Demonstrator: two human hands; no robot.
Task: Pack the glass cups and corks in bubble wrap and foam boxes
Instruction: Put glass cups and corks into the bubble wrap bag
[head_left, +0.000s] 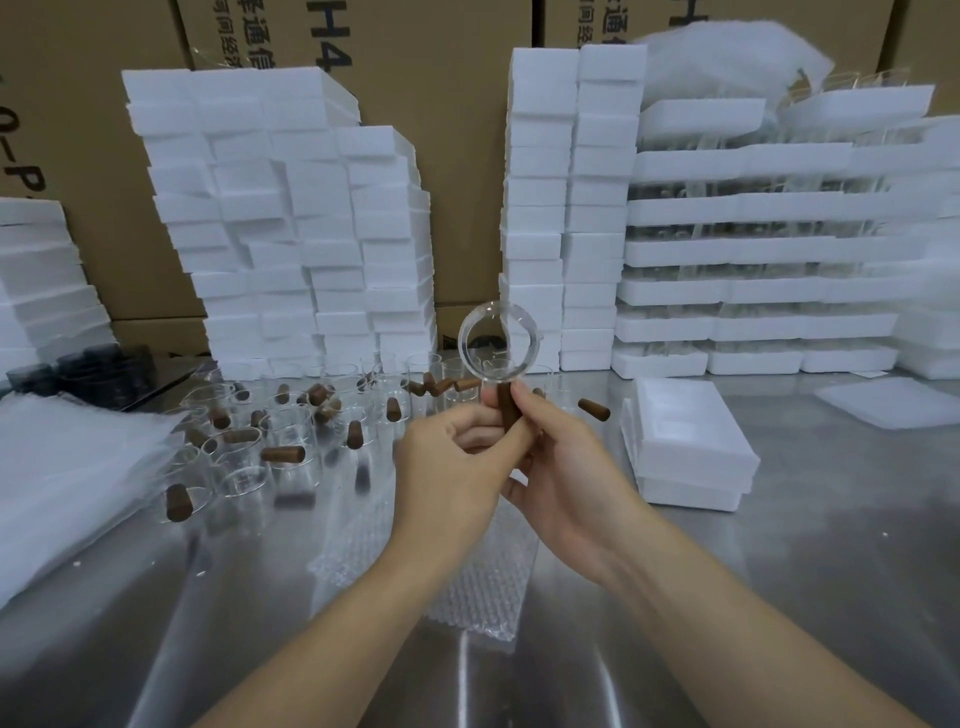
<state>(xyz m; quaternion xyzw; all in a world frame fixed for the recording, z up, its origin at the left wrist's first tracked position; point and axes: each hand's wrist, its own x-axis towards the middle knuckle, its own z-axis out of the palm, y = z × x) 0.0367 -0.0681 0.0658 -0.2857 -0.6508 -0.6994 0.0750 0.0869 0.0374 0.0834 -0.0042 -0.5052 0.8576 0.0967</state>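
The left hand (452, 457) is pinching a brown cork (508, 410) between its thumb and curled fingers. The right hand (561, 467) is wrapping its thumb and fingers round the same cork from the other side. The cork is standing upright between the two hands. A glass cup (496, 343) is sitting at the cork's 12 o'clock end, touching it, with its round mouth facing the camera. Whether the two are joined cannot be told.

At 6 o'clock from the hands a bubble wrap sheet (467, 571) is lying flat on the steel table (779, 597). From 9 to 10 o'clock, loose glass cups (291, 441) are standing close together, with loose corks (283, 453) lying on and among them. At 3 o'clock a closed foam box (691, 441) is resting on the table, well apart from the hands. At 11 and 1 o'clock, foam box stacks (291, 223) are rising against cardboard cartons (457, 104).
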